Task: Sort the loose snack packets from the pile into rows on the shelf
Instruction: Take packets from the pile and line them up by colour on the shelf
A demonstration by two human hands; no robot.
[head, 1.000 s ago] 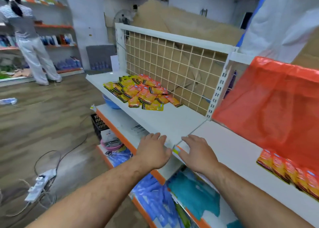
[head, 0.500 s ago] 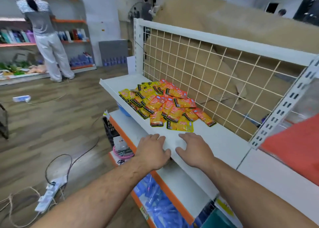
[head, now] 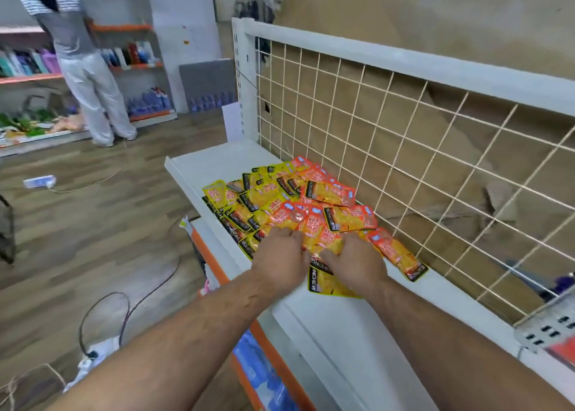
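One pile [head: 289, 202] heaped on shelf [head: 342, 333] against mesh [head: 404, 161], front lip reached, bare board left both sides, left hand [head: 280, 256] and right hand [head: 354, 264] laid on it, fingers spread flat, nothing gripped.

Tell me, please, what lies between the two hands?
Head view: yellow snack packets of the pile fill the gap between left hand and right hand.

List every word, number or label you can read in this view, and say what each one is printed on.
Nothing here can be quoted with confidence.
Black band on the nearest yellow packet: pale capital letters, sideways, too blurred to read.
Black bands and red characters on other packets in the pile: blurred.
Labels on the bottles across the aisle: too small.
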